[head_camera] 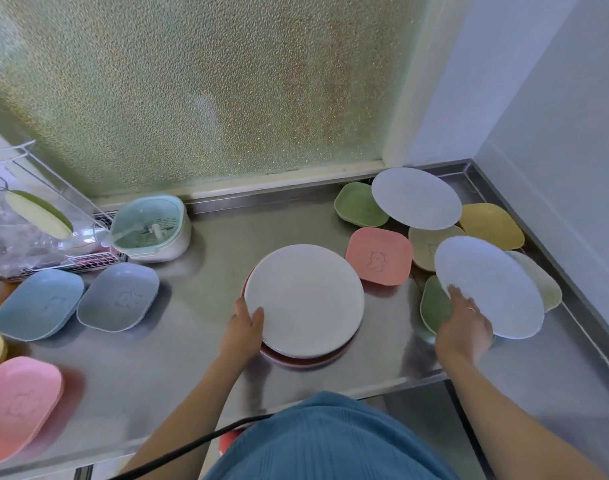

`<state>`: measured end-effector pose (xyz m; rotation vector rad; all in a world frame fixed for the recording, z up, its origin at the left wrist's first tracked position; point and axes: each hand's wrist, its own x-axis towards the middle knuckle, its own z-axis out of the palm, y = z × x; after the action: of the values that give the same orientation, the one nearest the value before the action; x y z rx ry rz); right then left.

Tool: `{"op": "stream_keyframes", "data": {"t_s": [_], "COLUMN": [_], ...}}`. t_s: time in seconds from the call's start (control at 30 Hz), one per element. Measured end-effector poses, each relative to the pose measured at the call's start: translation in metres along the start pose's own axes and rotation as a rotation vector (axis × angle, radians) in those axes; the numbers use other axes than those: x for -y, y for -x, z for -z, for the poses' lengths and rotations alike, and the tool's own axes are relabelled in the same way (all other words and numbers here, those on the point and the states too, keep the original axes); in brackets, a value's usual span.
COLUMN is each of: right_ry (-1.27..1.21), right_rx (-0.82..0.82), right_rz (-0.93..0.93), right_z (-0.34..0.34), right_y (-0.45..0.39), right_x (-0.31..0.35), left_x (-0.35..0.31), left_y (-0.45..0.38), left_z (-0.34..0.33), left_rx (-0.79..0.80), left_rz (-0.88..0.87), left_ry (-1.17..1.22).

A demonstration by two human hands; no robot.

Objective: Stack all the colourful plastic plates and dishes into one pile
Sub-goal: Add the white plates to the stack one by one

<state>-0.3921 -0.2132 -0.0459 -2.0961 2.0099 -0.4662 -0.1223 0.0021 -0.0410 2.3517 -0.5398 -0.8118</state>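
Observation:
A white round plate (305, 299) tops a small pile on pink plates (306, 360) in the middle of the steel counter (178, 358). My left hand (242, 329) grips the pile's left rim. My right hand (464, 327) holds a pale blue round plate (490, 285), lifted and tilted above the dishes on the right. Beneath and around it lie a pink square dish (379, 256), green dishes (360, 204), a beige dish (426, 245), a yellow dish (491, 225) and another pale round plate (415, 197). At the left sit two blue dishes (118, 296) and a pink dish (17, 403).
A mint-green lidded strainer container (150, 228) stands at the back left beside a wire rack (54, 209) with a plastic bag. Frosted glass runs behind the counter and a white wall borders the right side. A black cable (192, 445) crosses the near edge.

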Motion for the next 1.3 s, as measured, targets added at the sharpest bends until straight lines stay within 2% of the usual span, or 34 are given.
{"op": "stream_keyframes", "data": {"t_s": [0.13, 0.23, 0.33, 0.43, 0.6, 0.77, 0.87, 0.93, 1.13, 1.3], "right_ry": [-0.12, -0.124, -0.235, -0.291, -0.307, -0.294, -0.197, -0.183, -0.143, -0.16], "right_rx": [-0.175, -0.238, -0.264, -0.319, -0.307, -0.217, -0.169, -0.082, 0.34, 0.415], "right_rz": [-0.016, 0.109, 0.213, 0.409, 0.82, 1.078, 1.219, 1.265, 1.209, 1.2], "right_z": [0.016, 0.021, 0.026, 0.027, 0.017, -0.005, -0.018, -0.028, -0.032, -0.027], "right_y": [-0.008, -0.006, 0.007, 0.029, 0.073, 0.103, 0.108, 0.111, 0.121, 0.119], "right_x": [0.022, 0.04, 0.07, 0.101, 0.13, 0.131, 0.121, 0.112, 0.098, 0.096], "left_x": [0.004, 0.004, 0.004, 0.004, 0.004, 0.006, 0.007, 0.007, 0.011, 0.011], "left_y": [-0.002, -0.003, -0.004, -0.005, -0.007, -0.011, -0.012, -0.015, -0.021, -0.023], "left_z": [-0.001, -0.003, -0.003, -0.001, 0.001, 0.005, 0.005, 0.005, 0.009, 0.004], "left_rx": [-0.014, -0.023, -0.027, -0.035, -0.017, -0.001, 0.001, -0.01, 0.007, -0.02], "left_rz": [-0.018, -0.017, -0.032, -0.049, -0.055, -0.058, -0.068, -0.05, -0.02, 0.003], "left_ry": [0.001, -0.007, -0.037, -0.069, -0.095, -0.116, -0.04, 0.028, 0.063, 0.131]}}
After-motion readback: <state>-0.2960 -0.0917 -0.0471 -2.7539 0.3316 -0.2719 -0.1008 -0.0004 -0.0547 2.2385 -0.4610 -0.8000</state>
